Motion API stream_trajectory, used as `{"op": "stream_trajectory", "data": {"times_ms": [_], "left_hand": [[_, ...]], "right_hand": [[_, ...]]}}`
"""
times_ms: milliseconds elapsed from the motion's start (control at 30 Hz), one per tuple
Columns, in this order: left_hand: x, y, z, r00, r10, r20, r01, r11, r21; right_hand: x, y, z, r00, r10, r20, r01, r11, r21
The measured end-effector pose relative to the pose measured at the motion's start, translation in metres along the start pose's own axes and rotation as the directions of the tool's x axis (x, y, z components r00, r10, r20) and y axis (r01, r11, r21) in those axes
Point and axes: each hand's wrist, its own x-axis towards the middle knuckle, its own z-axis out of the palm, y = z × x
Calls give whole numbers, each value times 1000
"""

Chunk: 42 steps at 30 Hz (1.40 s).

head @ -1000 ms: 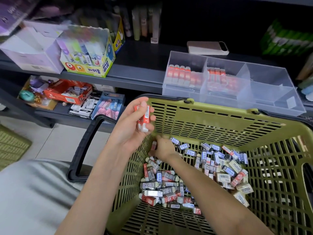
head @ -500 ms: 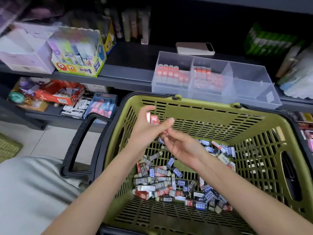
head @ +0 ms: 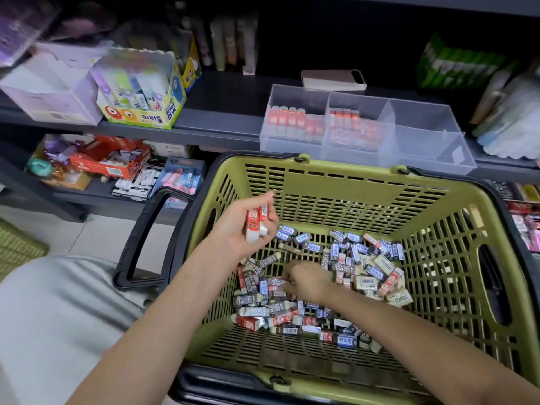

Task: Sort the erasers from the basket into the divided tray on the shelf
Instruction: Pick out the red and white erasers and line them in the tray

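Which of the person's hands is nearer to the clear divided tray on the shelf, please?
Left. The left hand, gripping red erasers, is raised below the left end of the tray; the right hand is lower, down in the eraser pile on the basket floor.

Red-sleeved erasers between left hand fingers: printed paper sleeves, slight gloss; bare white ends matt. Loose erasers under right hand fingers: same paper wraps. Basket around both: olive moulded plastic, slotted, low sheen; handle black plastic, matt. Divided tray beyond the fingertips: clear plastic, smooth, slightly frosted. Shelf: dark grey, matt.
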Motion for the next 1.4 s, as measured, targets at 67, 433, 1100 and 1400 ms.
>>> {"op": "stream_trajectory", "data": {"times_ms": [67,433,1100,1400], "left_hand": [[-1,3,-2,998,-46,37,48,998,-39],[-7,7,1,998,-6,63,7,1000,-21],[-5,3,1,997,50,-51,-47,996,74],[0,-30,9,965,252,-65,-210,900,382]], "right_hand": [[3,7,-5,997,12,-79,-11,1000,11],[-3,25,-6,963,-242,-120,205,945,-256],[-9,23,-26,929,-304,-212,222,914,-340],[-60,-7,-103,785,411,-463,124,629,768]]}}
